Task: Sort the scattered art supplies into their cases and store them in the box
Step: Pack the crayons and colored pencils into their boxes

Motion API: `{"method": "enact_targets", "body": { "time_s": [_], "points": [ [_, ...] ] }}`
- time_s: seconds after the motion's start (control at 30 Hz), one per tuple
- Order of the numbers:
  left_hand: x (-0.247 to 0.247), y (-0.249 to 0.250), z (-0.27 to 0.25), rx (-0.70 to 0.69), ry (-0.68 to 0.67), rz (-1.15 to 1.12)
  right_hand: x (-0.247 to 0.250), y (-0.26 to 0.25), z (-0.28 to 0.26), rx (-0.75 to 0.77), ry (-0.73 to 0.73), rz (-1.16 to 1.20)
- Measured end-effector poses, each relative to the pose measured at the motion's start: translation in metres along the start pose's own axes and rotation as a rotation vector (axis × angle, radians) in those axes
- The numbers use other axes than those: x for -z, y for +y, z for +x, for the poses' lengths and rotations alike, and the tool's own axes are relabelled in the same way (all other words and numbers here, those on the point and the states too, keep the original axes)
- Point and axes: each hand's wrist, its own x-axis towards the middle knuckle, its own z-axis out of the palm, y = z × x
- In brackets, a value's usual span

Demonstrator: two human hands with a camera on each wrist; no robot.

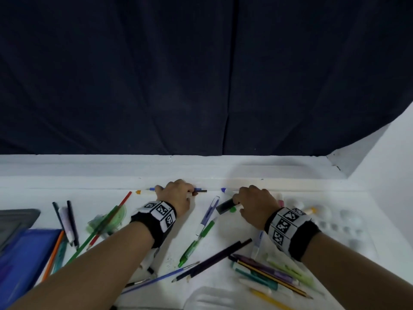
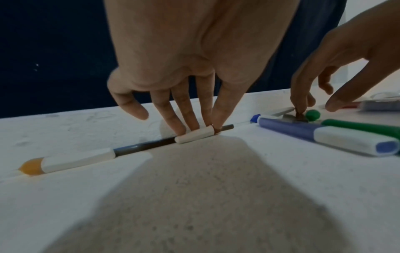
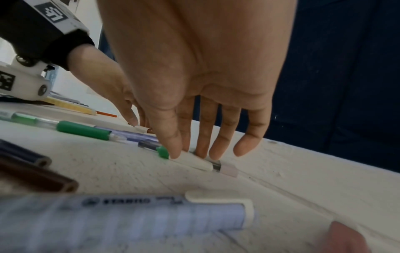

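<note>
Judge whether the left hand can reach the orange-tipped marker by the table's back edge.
Probably yes. The orange-tipped marker lies just left of the left hand, on the same line as the white piece its fingers touch, with nothing on top of it.

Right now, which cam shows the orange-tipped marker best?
Left wrist view: the orange-tipped marker lies close and unobstructed on the table, with its orange tip and white barrel clear. Head view shows it only as a small streak beside the left hand. Right wrist view does not show it.
</note>
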Motion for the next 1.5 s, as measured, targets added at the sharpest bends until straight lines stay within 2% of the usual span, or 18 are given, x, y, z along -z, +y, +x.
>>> {"method": "enact_targets", "body": {
  "time_s": [0.1,0.2,0.33,0.43,0.57,0.8,0.93,1.03,1.17,1.37,1.5],
  "points": [
    [0.000,0.005,-0.002,0.026,0.035,0.086,-0.006,-0.002,-0.004,0.017,0.040,-0.086],
    [-0.001,0.012,-0.011,0.036,0.015,0.109,-0.008,-0.004,-0.012,0.035,0.050,-0.137],
    [0.001,0.007,-0.030,-0.018,0.015,0.087,-0.003,-0.009,-0.029,0.071,0.025,-0.162],
    [0.005,-0.002,-0.050,-0.053,0.060,0.034,0.000,-0.014,-0.045,0.079,0.071,-0.151],
    [0.024,-0.008,-0.085,-0.104,0.175,-0.092,0.017,-0.027,-0.073,0.056,0.230,-0.003],
    [0.072,-0.019,-0.189,-0.315,0.443,-0.204,0.041,-0.073,-0.151,0.072,0.493,0.276],
    [0.089,-0.033,-0.254,-0.384,0.503,-0.295,0.048,-0.112,-0.202,0.083,0.584,0.449],
    [0.089,-0.044,-0.295,-0.430,0.478,-0.382,0.047,-0.146,-0.235,0.066,0.604,0.561],
    [0.077,-0.061,-0.330,-0.489,0.367,-0.534,0.032,-0.186,-0.266,-0.012,0.527,0.750],
    [0.051,-0.078,-0.373,-0.425,0.201,-0.799,-0.002,-0.219,-0.300,-0.064,0.377,0.884],
    [0.031,-0.074,-0.405,-0.331,0.109,-0.919,-0.025,-0.228,-0.318,-0.065,0.293,0.966]
  ]
}}
